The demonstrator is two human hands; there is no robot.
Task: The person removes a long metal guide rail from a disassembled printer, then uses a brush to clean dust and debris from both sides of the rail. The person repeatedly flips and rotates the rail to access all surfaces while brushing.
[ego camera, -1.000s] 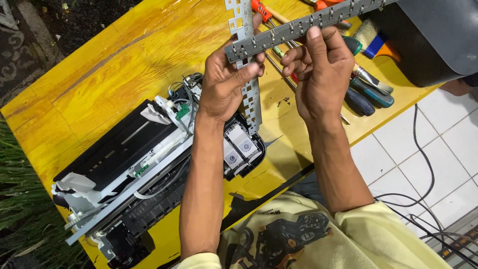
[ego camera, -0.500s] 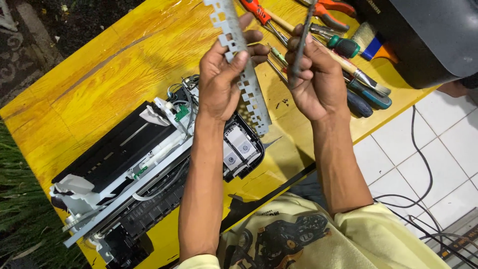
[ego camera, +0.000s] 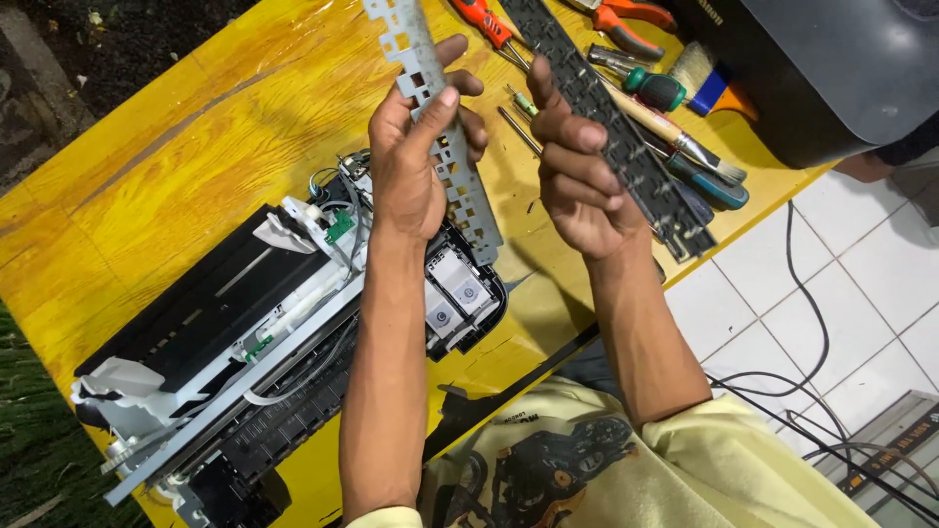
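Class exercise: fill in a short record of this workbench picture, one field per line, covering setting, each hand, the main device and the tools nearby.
Setting: yellow table beside a white tiled floor
Left hand: grips a grey perforated metal strip, held upright over the table
Right hand: holds a long black plastic bar, tilted away from the strip
Main device: opened printer mechanism lying on the table under the left forearm
Tools: screwdrivers, orange-handled pliers, a brush
Far corner: dark printer housing
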